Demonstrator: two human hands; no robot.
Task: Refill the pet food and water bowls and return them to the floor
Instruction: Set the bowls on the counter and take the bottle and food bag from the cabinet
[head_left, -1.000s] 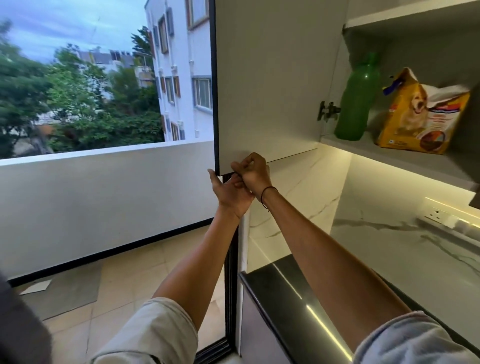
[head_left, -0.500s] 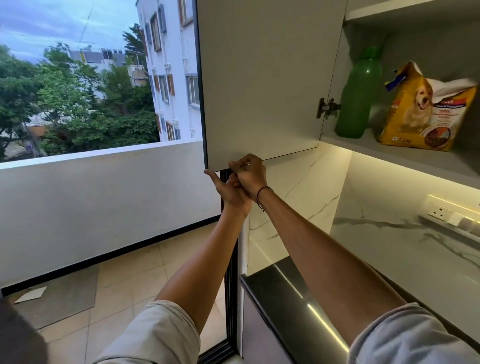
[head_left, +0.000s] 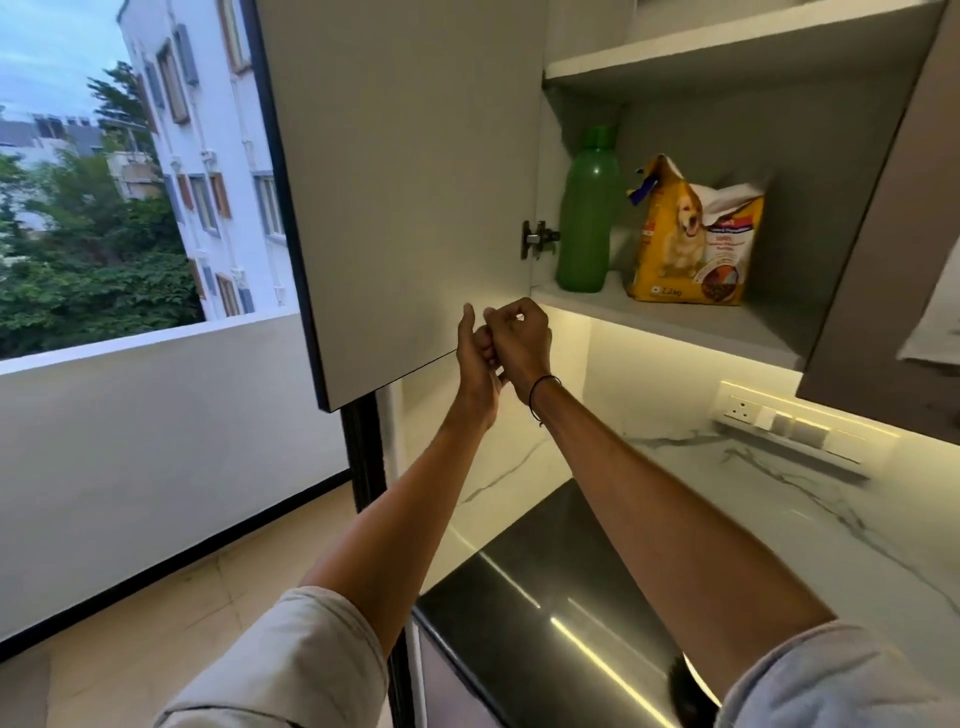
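Observation:
The upper cabinet's door (head_left: 405, 182) stands swung open to the left. Both my hands meet at its lower edge, close to the hinge side. My left hand (head_left: 475, 353) has its thumb up against the door's inner face and its fingers curled at the edge. My right hand (head_left: 519, 338), a black band on its wrist, curls its fingertips onto the same edge. Inside, on the lower shelf (head_left: 675, 325), a green bottle (head_left: 587, 218) stands upright beside a yellow dog food bag (head_left: 696, 244) with a torn-open top. No bowl is plainly in view.
A glossy black counter (head_left: 545, 597) lies below against a white marble wall with a socket strip (head_left: 789, 426). A second cabinet door (head_left: 883, 260) hangs open at the right. A pale curved rim (head_left: 698, 680) peeks beside my right sleeve. A balcony wall (head_left: 156, 441) lies left.
Both hands have slid along the door's lower edge from its outer corner toward the hinge side. The view has shifted, showing more of the shelf.

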